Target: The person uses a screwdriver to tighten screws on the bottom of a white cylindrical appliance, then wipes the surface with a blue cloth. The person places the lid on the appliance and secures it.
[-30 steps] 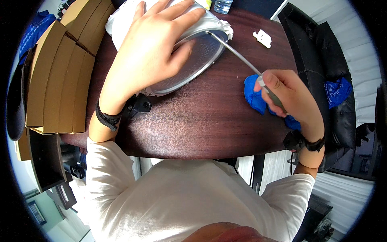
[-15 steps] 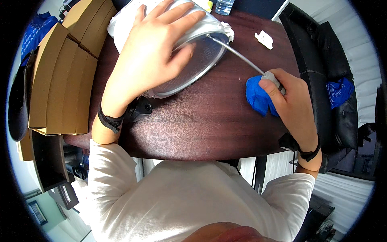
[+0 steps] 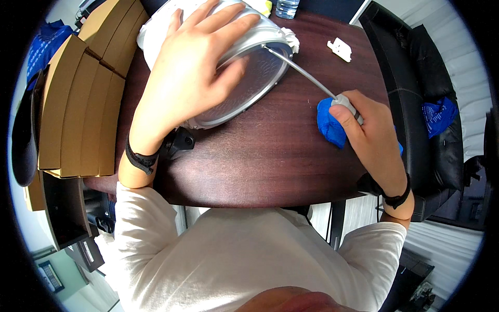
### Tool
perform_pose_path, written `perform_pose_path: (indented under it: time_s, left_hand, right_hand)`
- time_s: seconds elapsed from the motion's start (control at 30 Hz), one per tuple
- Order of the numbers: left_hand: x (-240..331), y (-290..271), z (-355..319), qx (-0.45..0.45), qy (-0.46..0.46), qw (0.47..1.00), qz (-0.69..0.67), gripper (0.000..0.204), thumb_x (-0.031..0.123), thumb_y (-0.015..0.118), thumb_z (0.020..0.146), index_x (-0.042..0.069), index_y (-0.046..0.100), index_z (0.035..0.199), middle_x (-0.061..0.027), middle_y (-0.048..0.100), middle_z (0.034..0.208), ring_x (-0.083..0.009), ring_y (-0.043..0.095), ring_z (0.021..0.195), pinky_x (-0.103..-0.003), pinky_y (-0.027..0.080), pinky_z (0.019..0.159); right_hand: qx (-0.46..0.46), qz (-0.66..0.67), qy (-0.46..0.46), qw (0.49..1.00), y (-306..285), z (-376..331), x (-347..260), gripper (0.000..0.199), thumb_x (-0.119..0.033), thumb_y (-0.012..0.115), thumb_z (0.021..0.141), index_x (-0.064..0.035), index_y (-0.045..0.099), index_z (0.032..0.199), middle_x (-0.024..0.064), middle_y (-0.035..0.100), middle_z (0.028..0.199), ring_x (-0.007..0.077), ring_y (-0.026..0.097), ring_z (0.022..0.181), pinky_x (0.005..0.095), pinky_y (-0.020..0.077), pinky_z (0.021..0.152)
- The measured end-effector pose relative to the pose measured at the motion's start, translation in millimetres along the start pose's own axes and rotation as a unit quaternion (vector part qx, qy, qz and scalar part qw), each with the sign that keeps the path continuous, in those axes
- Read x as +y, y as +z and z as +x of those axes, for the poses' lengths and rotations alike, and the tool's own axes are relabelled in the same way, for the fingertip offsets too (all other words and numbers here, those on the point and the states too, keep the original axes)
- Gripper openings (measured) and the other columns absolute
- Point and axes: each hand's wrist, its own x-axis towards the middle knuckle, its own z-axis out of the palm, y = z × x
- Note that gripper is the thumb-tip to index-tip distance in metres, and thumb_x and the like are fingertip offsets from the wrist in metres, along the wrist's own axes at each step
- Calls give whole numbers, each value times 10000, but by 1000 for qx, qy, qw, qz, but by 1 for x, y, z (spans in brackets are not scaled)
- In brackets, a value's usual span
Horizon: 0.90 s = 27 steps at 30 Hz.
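A large round silver-and-white housing (image 3: 156, 36) lies tilted on the table, its round see-through face (image 3: 254, 78) turned toward me. What kind of device it is, I cannot tell. My left hand (image 3: 200, 73) rests on top with fingers spread over the casing. In my right hand (image 3: 364, 122) is a screwdriver (image 3: 306, 74) with a grey handle and a long metal shaft. Its tip meets the rim of the housing at the upper right. A crumpled blue cloth (image 3: 330, 127) lies under and beside the right hand, partly hidden by it.
Cardboard boxes (image 3: 78, 109) stand along the left of the dark wooden table (image 3: 249, 177). A small white plastic part (image 3: 340, 49) lies at the far right, and a water bottle (image 3: 287, 8) stands at the back. Beyond the right edge is a black sofa (image 3: 410, 104) with a blue cloth on it.
My right hand and the screwdriver handle have shifted slightly left, and the grip has turned a little. The tip stays at the rim. My left hand remains on the casing.
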Motion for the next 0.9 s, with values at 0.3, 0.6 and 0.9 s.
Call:
perform_pose_path:
  time_s: [0.3, 0.6, 0.9]
  left_hand:
    - [0, -1, 0, 1, 8, 1000, 10, 563, 127, 624, 775, 137, 557, 1334, -133, 498, 1421, -394, 384, 1362, -593, 249, 1103]
    - [2, -1, -1, 9, 3, 1000, 14, 552, 98, 625, 788, 133, 555, 1335, -141, 503, 1412, -399, 390, 1355, -588, 265, 1098]
    - [2, -1, -3, 13, 5, 1000, 27, 553, 100, 619, 792, 129, 544, 1338, -154, 507, 1399, -413, 400, 1340, -608, 265, 1090]
  right_hand:
    - [-2, -16, -13, 1000, 7, 0, 4, 343, -335, 646, 904, 2, 584, 874, 192, 606, 700, 376, 604, 640, 403, 446, 557]
    - [-183, 208, 90, 957, 30, 4, 21, 343, -314, 508, 1008, -18, 488, 834, 83, 517, 573, 189, 525, 478, 318, 391, 467]
    - [-239, 449, 162, 846, 58, -9, 18, 374, -381, 375, 1049, -63, 464, 873, 9, 461, 591, 72, 437, 453, 221, 339, 400]
